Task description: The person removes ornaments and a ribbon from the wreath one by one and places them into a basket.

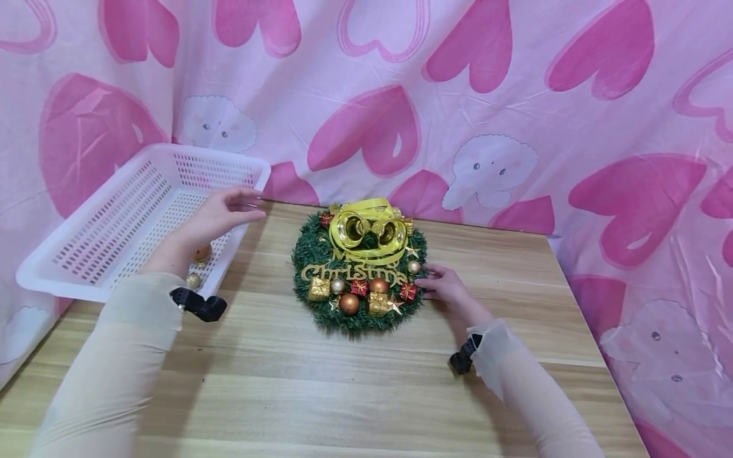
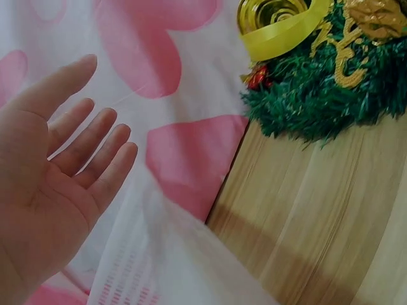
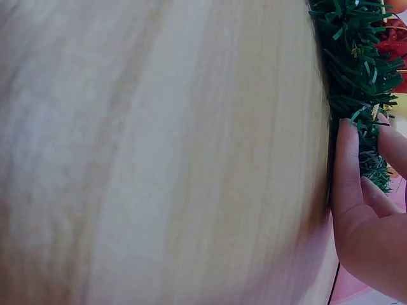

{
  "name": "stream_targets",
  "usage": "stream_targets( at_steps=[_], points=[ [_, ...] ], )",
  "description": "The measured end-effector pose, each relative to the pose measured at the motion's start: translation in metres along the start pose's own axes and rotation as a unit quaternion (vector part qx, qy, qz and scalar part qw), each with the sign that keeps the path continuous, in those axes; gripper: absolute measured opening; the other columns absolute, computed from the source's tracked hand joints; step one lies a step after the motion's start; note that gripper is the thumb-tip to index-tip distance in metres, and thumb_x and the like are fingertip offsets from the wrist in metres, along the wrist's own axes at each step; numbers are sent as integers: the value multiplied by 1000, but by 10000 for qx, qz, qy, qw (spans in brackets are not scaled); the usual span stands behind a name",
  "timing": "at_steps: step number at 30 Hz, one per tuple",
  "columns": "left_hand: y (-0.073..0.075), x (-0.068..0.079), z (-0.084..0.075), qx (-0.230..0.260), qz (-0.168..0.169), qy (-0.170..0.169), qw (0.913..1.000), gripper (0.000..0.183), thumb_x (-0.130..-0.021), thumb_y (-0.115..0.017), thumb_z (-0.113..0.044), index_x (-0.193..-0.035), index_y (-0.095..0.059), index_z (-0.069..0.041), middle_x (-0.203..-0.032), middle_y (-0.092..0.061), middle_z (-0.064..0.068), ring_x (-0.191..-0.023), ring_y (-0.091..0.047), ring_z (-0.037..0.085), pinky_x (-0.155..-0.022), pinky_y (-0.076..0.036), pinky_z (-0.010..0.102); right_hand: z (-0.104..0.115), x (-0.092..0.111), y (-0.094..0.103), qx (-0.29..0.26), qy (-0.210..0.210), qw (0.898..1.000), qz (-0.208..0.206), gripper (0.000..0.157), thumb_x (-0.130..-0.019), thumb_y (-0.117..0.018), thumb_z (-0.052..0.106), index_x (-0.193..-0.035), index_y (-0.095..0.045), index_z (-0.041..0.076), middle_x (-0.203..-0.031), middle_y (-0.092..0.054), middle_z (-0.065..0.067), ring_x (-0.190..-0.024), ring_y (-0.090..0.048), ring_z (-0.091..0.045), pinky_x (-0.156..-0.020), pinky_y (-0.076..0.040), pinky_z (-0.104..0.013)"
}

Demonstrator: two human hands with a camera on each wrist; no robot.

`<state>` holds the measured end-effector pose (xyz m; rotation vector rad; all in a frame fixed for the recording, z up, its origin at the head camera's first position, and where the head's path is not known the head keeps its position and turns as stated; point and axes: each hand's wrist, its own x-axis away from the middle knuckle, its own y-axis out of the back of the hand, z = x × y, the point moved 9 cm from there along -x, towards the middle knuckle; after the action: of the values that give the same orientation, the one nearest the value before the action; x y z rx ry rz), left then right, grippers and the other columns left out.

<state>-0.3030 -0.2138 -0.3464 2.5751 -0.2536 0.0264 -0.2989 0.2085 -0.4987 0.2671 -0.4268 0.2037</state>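
A green Christmas wreath lies on the wooden table, bearing baubles, small wrapped gifts, stars and gold "Christmas" lettering. Two gold bells with a yellow ribbon sit on its upper part. At the wreath's right edge, my right hand pinches the greenery between thumb and fingers, as the right wrist view shows closer up. My left hand hovers over the right side of a white basket. Nothing is in that hand, and its fingers are loosely extended.
A copper bauble and a pale gold one lie in the basket near its right wall, partly behind my left wrist. A pink curtain with hearts hangs along the back and sides of the table.
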Motion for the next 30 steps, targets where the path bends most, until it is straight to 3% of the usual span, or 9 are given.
stream_targets(
  at_steps=[4, 13, 22, 25, 30],
  points=[
    [-11, -5, -3, 191, 86, -31, 9998, 53, -89, -63, -28, -135, -44, -9, -134, -52, 13, -118, -52, 23, -105, -41, 39, 0, 1, 0, -51, 17, 10000, 5, 67, -85, -62, 2, -144, -29, -1, -91, -54, -1, -70, -62, -7, -68, -57, -23],
    [-35, -14, -11, 317, 206, -385, 9985, 48, -88, -65, -19, -130, -49, -3, -126, -55, 16, -109, -55, 21, -86, -47, 15, 1, 1, 0, -84, 81, 9999, 65, 67, -86, -62, 2, -144, -28, -3, -90, -53, -1, -71, -62, -6, -67, -56, -22],
    [-56, -19, -12, 488, 472, -446, 9967, 50, -87, -65, -18, -131, -47, -1, -127, -54, 18, -112, -54, 25, -92, -48, 24, 4, 1, 0, 20, 109, 9999, 38, 66, -86, -62, 2, -143, -28, -3, -92, -55, -1, -69, -60, -5, -65, -56, -22],
    [-65, -20, -12, 536, 606, -564, 9951, 52, -88, -64, -19, -133, -46, 0, -128, -53, 20, -113, -53, 26, -92, -47, 22, 4, 2, 0, 62, 113, 9999, 17, 66, -86, -62, 1, -143, -29, -3, -93, -54, -2, -69, -60, -5, -65, -56, -21],
    [-76, -21, -12, 530, 618, -640, 9946, 52, -87, -66, -18, -131, -47, 1, -127, -54, 22, -112, -54, 28, -95, -47, 29, 4, 1, -1, 9, 115, 9999, 34, 66, -86, -62, 1, -143, -28, -3, -91, -56, 0, -69, -60, -5, -64, -56, -21]
  ],
)
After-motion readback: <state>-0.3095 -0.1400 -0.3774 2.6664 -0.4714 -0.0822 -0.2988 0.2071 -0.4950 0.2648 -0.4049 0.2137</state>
